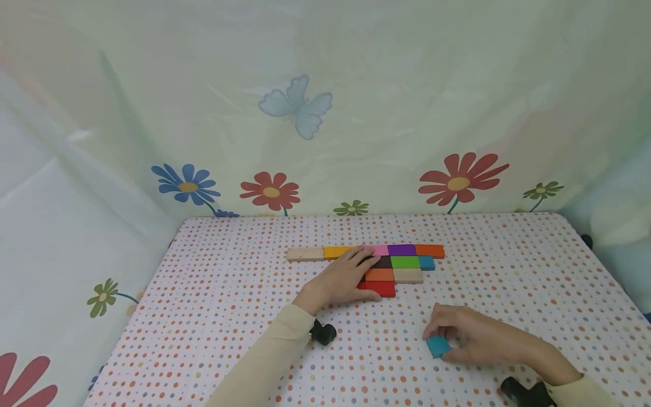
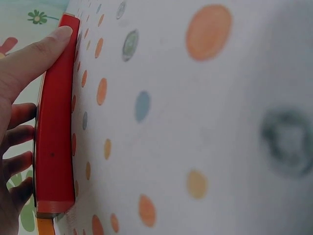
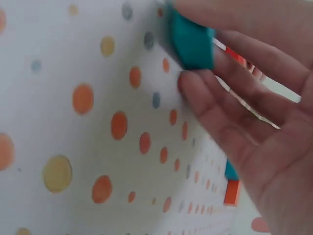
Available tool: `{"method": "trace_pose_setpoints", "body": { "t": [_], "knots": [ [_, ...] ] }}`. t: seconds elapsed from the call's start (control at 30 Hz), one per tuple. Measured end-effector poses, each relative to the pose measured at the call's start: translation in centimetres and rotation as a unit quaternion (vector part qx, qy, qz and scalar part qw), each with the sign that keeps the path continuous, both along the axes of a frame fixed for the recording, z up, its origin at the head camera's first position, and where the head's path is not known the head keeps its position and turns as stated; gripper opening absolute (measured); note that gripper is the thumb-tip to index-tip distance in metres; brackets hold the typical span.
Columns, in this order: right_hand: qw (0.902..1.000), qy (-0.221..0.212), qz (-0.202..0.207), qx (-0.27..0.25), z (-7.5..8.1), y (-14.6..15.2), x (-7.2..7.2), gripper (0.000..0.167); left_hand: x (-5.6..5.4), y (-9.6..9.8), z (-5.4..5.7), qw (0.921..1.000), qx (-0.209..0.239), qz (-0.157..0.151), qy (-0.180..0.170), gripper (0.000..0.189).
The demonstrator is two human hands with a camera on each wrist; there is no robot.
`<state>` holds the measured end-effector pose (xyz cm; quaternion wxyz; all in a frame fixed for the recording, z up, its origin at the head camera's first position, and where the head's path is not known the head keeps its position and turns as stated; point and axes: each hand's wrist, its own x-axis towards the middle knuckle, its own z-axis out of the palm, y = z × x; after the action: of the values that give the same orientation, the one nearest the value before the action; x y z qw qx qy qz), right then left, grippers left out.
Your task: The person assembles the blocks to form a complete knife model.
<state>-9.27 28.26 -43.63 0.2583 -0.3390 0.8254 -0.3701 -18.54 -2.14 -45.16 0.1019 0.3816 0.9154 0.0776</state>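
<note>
My right hand point(image 1: 480, 336) pinches a small blue block point(image 1: 438, 346) between thumb and fingers, low over the tablecloth at the front right. In the right wrist view the blue block point(image 3: 193, 41) shows between the fingertips. My left hand point(image 1: 335, 280) lies with spread fingers across the left part of several flat rows of coloured blocks, hiding some of them. Its thumb rests along the red block point(image 1: 382, 289) in the nearest row; the left wrist view shows the thumb tip on this red block point(image 2: 55, 122).
The back row runs from a plain wood block point(image 1: 305, 254) to an orange block point(image 1: 429, 251). A green block point(image 1: 405, 262), a shorter blue block point(image 1: 426, 263) and another wood block point(image 1: 408, 276) lie in front. The table's dotted cloth point(image 1: 229, 316) meets a flowered curtain point(image 1: 381, 113).
</note>
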Motion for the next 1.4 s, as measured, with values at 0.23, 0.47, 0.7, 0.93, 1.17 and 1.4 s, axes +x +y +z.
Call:
{"method": "trace_pose_setpoints", "body": {
  "t": [0.23, 0.47, 0.7, 0.93, 1.17, 1.4],
  "knots": [
    [0.9899, 0.108, -0.087, 0.028, 0.5, -1.4, -1.9, 0.033, 0.2, 0.0, 0.0, 1.0000, 0.001, 0.004, -0.001, 0.090],
    [0.9699, 0.209, -0.122, 0.029, 1.1, -3.6, -3.8, 0.039, 0.1, 0.1, -0.1, 1.0000, -0.002, 0.001, 0.000, 0.090],
    [0.9592, 0.239, -0.134, 0.071, 0.8, -5.0, -4.7, 0.038, 0.0, 0.2, -0.1, 1.0000, 0.006, 0.002, -0.001, 0.089],
    [0.9574, 0.244, -0.130, 0.082, 0.2, -5.5, -4.9, 0.037, 0.0, 0.0, -0.2, 0.9999, 0.002, 0.010, -0.008, 0.090],
    [0.9547, 0.253, -0.126, 0.092, 0.3, -5.8, -4.7, 0.035, 0.0, 0.0, -0.3, 0.9999, 0.004, 0.009, -0.006, 0.089],
    [0.9468, 0.287, -0.115, 0.090, 0.0, -5.8, -4.5, 0.035, 0.0, 0.0, -0.3, 1.0000, 0.004, 0.007, -0.004, 0.090]
  ]
}}
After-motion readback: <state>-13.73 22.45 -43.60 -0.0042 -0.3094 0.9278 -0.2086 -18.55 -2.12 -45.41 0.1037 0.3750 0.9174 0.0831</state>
